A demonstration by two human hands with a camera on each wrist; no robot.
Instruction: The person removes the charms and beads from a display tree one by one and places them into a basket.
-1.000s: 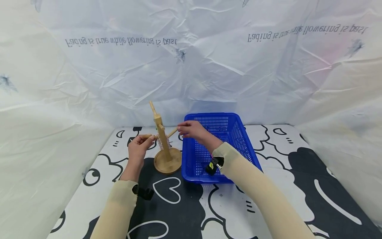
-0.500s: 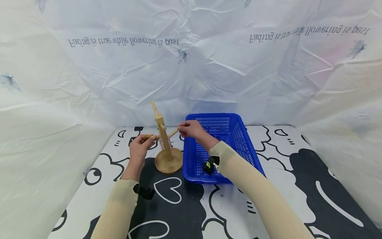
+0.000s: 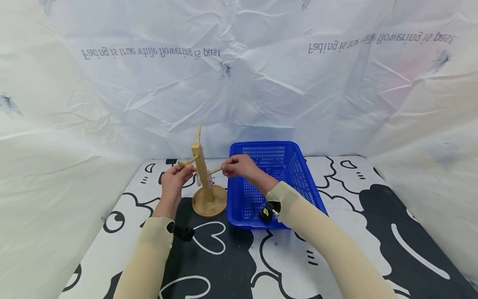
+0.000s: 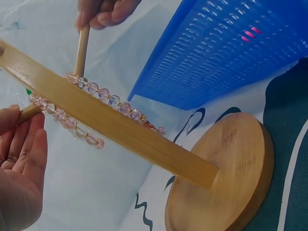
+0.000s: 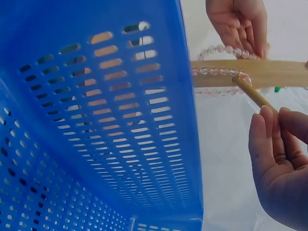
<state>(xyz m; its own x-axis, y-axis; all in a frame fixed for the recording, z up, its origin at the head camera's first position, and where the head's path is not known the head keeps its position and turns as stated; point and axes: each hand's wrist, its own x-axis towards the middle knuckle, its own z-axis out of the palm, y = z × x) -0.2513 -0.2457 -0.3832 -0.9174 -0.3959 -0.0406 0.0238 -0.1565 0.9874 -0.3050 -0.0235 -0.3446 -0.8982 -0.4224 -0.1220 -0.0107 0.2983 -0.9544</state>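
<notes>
A wooden peg stand (image 3: 202, 170) with a round base (image 3: 199, 204) stands left of the basket in the head view. Strings of pink and clear beads, like bracelets (image 4: 109, 97), hang from its lower pegs on both sides of the post. My left hand (image 3: 173, 187) pinches the end of the lower left peg (image 4: 29, 113) between thumb and fingers. On the other side, my right hand (image 3: 240, 166) pinches the tip of the lower right peg (image 5: 255, 96). The bracelets lie against the post, inward of both hands.
A blue plastic basket (image 3: 234, 207) sits close to the stand's right, under my right forearm. Something pink (image 4: 249, 35) shows through its slots. A black-and-white patterned cloth (image 3: 284, 265) covers the table, and white sheeting (image 3: 239, 91) hangs behind.
The stand has turned on its base: the top peg now points more upright and an upper front peg swings left over my left fingers. Both hands keep their pegs, shifting slightly.
</notes>
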